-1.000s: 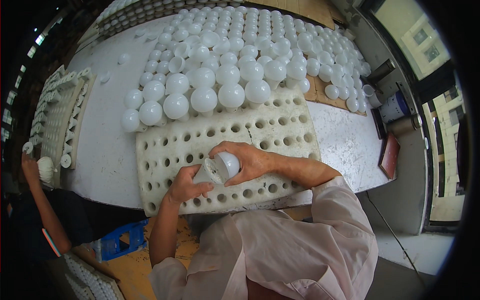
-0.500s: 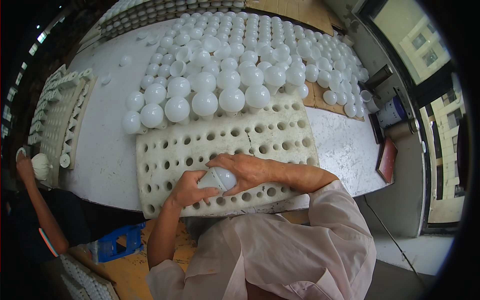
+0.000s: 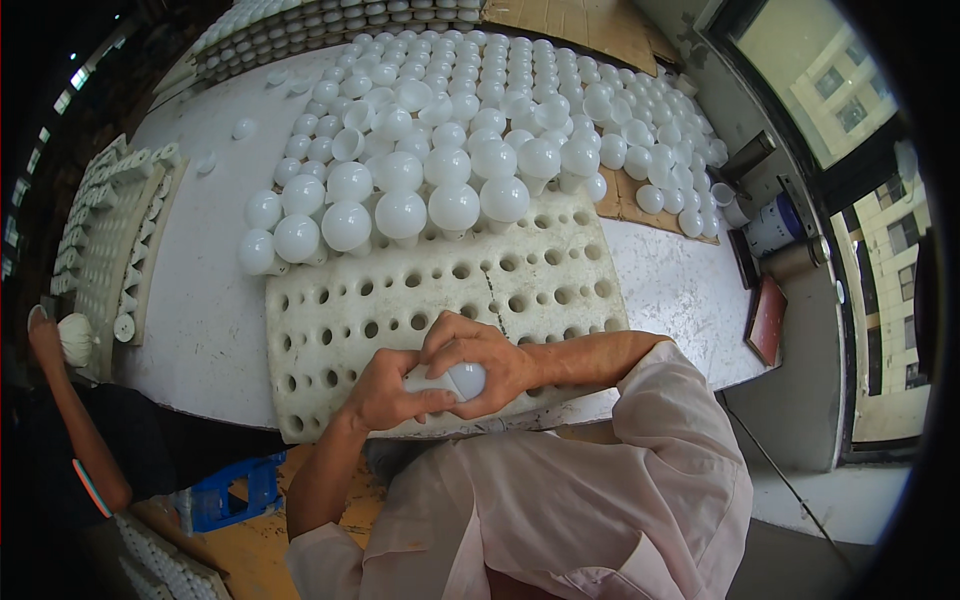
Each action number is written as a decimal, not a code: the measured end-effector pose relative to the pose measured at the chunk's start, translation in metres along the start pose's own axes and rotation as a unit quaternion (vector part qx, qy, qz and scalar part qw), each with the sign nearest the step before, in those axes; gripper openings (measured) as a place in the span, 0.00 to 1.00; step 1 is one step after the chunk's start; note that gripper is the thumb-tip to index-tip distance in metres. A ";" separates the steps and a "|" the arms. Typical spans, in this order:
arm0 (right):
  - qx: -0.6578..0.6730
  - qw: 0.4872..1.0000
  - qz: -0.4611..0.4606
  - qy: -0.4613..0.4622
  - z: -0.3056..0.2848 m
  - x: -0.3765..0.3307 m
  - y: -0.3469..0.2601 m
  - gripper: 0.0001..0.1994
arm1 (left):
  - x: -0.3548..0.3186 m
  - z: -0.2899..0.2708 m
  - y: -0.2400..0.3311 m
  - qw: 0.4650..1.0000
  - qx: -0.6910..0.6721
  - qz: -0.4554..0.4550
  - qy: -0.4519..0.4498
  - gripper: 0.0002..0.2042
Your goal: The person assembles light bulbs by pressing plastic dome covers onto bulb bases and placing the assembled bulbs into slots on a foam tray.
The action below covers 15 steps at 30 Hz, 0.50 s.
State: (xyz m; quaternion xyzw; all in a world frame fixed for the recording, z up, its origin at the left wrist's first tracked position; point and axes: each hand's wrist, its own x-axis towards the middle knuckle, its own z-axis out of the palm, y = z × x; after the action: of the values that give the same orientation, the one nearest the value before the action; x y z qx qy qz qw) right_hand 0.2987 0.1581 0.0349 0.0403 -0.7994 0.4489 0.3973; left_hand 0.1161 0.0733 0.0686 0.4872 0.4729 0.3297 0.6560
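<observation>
Both my hands hold one white light bulb [image 3: 462,379] over the near edge of a white foam tray [image 3: 400,300] full of round holes. My left hand [image 3: 385,392] grips the bulb's base end. My right hand [image 3: 480,355] wraps over its round globe. Only a small part of the bulb shows between the fingers. A row of white bulbs [image 3: 400,215] stands upright in the tray's far holes.
Several more white bulbs [image 3: 520,90] cover the white table [image 3: 200,300] beyond the tray. Another filled tray [image 3: 110,240] lies at the left. Another person's arm [image 3: 70,400] with a bulb is at the left edge. A blue crate [image 3: 225,495] sits on the floor.
My hands and the bulb have drawn back toward me, from over the tray's holes to its near edge. My right hand now covers more of the globe.
</observation>
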 end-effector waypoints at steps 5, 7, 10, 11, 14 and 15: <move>0.001 1.000 0.000 0.013 0.000 0.008 0.000 0.19 | -0.005 0.001 0.009 1.000 0.014 0.009 0.019 0.16; 0.005 1.000 0.013 -0.011 -0.001 0.008 0.009 0.22 | -0.004 -0.001 0.004 0.999 0.014 0.013 0.034 0.16; -0.051 0.997 0.039 -0.032 0.000 0.026 0.016 0.28 | -0.001 -0.018 -0.027 0.997 -0.056 0.021 0.054 0.16; -0.123 0.990 0.059 -0.023 0.000 0.030 0.015 0.31 | -0.003 -0.022 -0.036 0.997 -0.051 0.019 0.061 0.16; -0.055 0.985 0.145 -0.068 0.004 0.042 0.024 0.36 | -0.015 -0.029 -0.054 0.981 -0.099 0.121 0.117 0.20; -0.045 0.983 0.164 -0.071 0.004 0.049 0.028 0.37 | -0.022 -0.033 -0.058 0.980 -0.097 0.121 0.122 0.20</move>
State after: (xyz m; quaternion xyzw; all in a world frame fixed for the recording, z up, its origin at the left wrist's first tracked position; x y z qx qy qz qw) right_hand 0.2509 0.1857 0.0472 -0.0776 -0.8408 0.4676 0.2614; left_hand 0.0763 0.0462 0.0176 0.4305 0.4528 0.5078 0.5931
